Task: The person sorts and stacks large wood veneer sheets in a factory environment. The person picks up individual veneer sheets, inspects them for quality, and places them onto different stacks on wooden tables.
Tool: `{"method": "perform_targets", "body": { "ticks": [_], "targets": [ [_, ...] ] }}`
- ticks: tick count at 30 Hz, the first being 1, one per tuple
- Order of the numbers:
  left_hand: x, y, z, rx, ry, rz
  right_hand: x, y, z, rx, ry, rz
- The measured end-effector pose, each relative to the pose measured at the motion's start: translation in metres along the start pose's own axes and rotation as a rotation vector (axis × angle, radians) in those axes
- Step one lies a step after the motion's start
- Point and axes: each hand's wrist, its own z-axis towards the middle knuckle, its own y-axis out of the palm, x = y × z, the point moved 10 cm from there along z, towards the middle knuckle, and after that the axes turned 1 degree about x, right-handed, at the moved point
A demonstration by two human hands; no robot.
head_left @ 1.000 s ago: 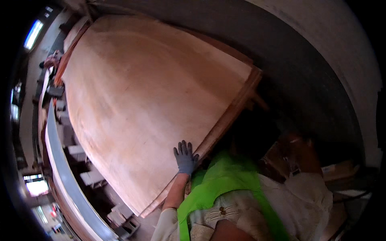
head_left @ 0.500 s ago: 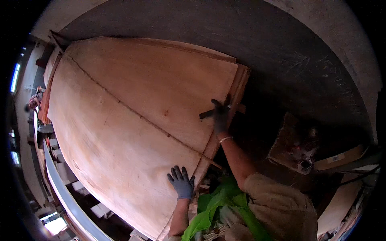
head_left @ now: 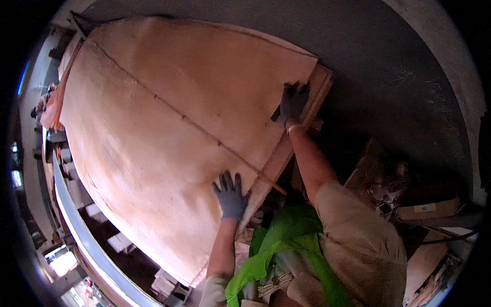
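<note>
Just below centre, the left hand (head_left: 231,198) lies, forearm (head_left: 223,248) nearly upright, fingers spread wide near the edge of the pale wood sheet (head_left: 153,138), spanning the frame's middle and upper left. Above and right, the right hand (head_left: 294,102), forearm (head_left: 313,161) slanting up-left, bends over a dark strip (head_left: 276,114); its grip cannot be told.

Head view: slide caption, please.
Gloved left hand and right hand at a veneer stack, a thin stick crossing between them.

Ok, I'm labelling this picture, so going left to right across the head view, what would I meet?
Long grey-blue strip, gloved left hand, gloved right hand, brown box.
</note>
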Motion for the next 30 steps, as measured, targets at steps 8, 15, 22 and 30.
{"method": "perform_targets", "body": {
  "ticks": [8, 15, 22, 30],
  "targets": [
    [-0.022, -0.042, -0.052, 0.014, -0.115, -0.241, 0.005, -0.006, -0.06, -0.336, 0.048, -0.024],
    [-0.155, -0.031, -0.286, 0.513, -1.193, -0.227, 0.028, -0.063, -0.22, -1.058, -0.355, -0.312],
    [-0.187, 0.053, -0.474, 1.201, -2.142, -0.433, 0.066, -0.041, -0.259, -1.359, 0.353, -0.139],
    [-0.215, 0.043, -0.499, 1.183, -2.162, -0.294, -0.051, 0.02, -0.255, -1.054, 0.204, -0.123]
  ]
}}
